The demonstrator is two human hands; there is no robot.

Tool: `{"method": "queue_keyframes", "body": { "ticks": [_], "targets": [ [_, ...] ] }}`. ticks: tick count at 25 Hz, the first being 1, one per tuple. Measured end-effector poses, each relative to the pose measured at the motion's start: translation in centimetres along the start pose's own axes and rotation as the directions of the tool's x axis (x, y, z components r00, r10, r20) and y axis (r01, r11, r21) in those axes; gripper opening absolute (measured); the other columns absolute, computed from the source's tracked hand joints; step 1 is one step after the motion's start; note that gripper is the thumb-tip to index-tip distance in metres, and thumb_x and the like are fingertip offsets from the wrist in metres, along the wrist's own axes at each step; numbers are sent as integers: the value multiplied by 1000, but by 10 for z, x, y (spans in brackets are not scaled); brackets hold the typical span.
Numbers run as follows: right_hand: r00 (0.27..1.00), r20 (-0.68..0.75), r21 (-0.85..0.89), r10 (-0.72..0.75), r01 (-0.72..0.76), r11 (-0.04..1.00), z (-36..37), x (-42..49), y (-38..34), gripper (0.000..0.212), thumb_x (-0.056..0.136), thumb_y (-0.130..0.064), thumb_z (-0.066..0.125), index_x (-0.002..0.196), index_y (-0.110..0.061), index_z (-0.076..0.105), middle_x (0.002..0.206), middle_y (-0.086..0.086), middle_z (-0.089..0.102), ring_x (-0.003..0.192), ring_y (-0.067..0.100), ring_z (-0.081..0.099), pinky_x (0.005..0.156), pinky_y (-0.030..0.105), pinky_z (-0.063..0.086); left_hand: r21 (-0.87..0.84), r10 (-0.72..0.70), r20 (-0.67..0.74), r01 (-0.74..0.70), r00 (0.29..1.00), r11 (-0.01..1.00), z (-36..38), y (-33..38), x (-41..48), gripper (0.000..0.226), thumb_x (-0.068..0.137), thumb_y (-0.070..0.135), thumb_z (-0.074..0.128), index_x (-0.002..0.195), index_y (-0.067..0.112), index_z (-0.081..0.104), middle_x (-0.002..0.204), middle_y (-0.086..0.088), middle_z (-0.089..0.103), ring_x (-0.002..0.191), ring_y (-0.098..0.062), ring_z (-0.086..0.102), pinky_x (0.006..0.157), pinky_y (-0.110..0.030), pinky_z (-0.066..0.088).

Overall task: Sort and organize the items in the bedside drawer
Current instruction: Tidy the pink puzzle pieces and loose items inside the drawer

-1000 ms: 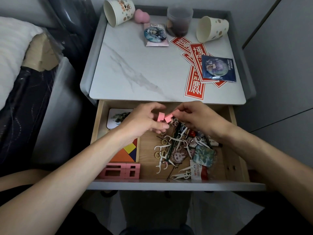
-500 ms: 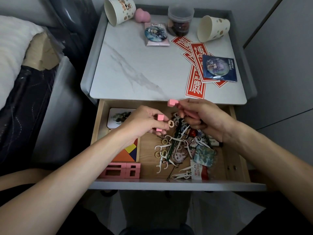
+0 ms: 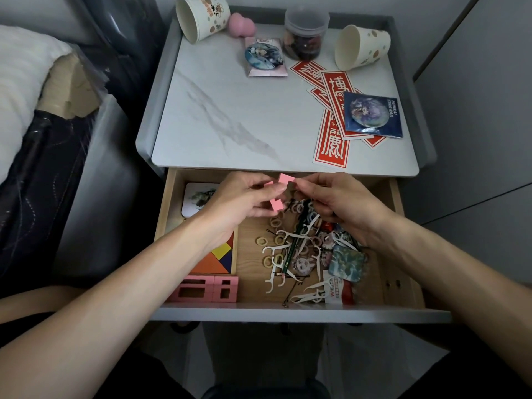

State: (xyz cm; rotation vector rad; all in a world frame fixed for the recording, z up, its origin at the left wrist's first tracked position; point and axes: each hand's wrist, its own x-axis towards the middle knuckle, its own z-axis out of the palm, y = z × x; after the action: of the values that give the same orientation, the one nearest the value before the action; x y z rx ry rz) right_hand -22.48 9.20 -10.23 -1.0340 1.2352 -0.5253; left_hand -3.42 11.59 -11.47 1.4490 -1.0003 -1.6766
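The open wooden drawer holds a jumble of white floss picks, small hair rings and badges. Over its back half, my left hand pinches a small pink block. My right hand pinches a second pink block, held close to the left hand's fingertips. Assembled pink blocks lie at the drawer's front left, beside a coloured tangram tray. A white card lies at the back left, partly under my left hand.
On the marble nightstand top lie two tipped paper cups, a pink sponge, a lidded jar, two badges and red paper strips. A bed stands left, a grey cabinet wall right.
My right hand lifted its pink block away, then brought it back toward my left hand. My left hand rose slightly with its block.
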Motion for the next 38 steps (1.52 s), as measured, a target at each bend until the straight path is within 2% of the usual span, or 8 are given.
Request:
{"method": "queue_keyframes", "body": {
  "ticks": [4, 11, 16, 19, 22, 25, 29, 38],
  "targets": [
    [999, -37, 13, -31, 31, 999, 5, -2, 1, 22, 92, -21, 65, 107, -4, 69, 56, -12, 57, 41, 2, 33, 40, 11, 27, 4, 29, -81, -29, 996, 1000, -2, 1, 1, 10, 85, 16, 73, 94, 14, 77, 80, -1, 73, 64, -6, 58, 56, -17, 49],
    [991, -83, -133, -110, 98, 986, 11, -5, 0, 15, 89, -19, 70, 96, -6, 71, 45, -10, 51, 38, 1, 38, 41, 10, 31, -134, 26, -71, -35, 997, 990, 1, 1, 0, 19, 90, 8, 66, 106, 0, 72, 99, -16, 74, 84, -19, 72, 73, -21, 57],
    [984, -92, -159, -151, 135, 978, 12, -3, 2, 13, 89, -18, 71, 98, -9, 72, 53, -7, 58, 42, 4, 41, 44, 13, 34, -146, 65, -127, -83, 990, 986, 0, 1, -3, 18, 87, 2, 68, 104, 2, 71, 99, -16, 73, 83, -21, 73, 70, -22, 58],
    [934, -115, -290, -338, 294, 911, 15, -2, 6, 14, 89, -18, 72, 102, -16, 72, 75, 2, 71, 44, 7, 46, 44, 18, 37, -197, 47, -160, -79, 986, 977, 0, 4, -3, 14, 85, 2, 70, 98, 1, 72, 90, -13, 75, 78, -23, 74, 69, -22, 58],
    [892, -113, -391, -439, 366, 845, 16, -3, 7, 18, 91, -21, 69, 109, -17, 71, 74, 3, 72, 43, 5, 52, 45, 16, 39, -246, 33, -173, -75, 984, 966, -1, 6, -4, 13, 86, 2, 69, 98, 1, 73, 90, -13, 75, 78, -23, 74, 68, -22, 58],
    [917, -100, -307, -386, 341, 889, 17, -3, 8, 20, 93, -19, 65, 112, -13, 70, 72, 7, 72, 51, 13, 64, 50, 22, 51, -280, 11, -171, -59, 985, 958, 0, 7, -4, 12, 88, 2, 67, 98, 1, 72, 92, -15, 75, 77, -23, 74, 67, -22, 58],
    [928, -79, -197, -364, 343, 918, 18, -1, 9, 18, 94, -12, 64, 109, -5, 69, 83, 14, 74, 73, 26, 74, 71, 37, 62, -246, 21, -156, -60, 988, 967, 0, 8, -5, 17, 88, 3, 67, 104, 4, 71, 90, -15, 75, 74, -24, 74, 68, -23, 59],
    [921, -23, -237, -389, 373, 897, 19, -5, 7, 17, 95, -14, 62, 107, -5, 69, 80, 12, 74, 70, 24, 74, 67, 35, 61, -140, 45, -150, -66, 988, 988, -1, 9, -6, 19, 84, 6, 72, 102, 1, 70, 84, -16, 75, 68, -23, 72, 66, -23, 59]
  ]
}}
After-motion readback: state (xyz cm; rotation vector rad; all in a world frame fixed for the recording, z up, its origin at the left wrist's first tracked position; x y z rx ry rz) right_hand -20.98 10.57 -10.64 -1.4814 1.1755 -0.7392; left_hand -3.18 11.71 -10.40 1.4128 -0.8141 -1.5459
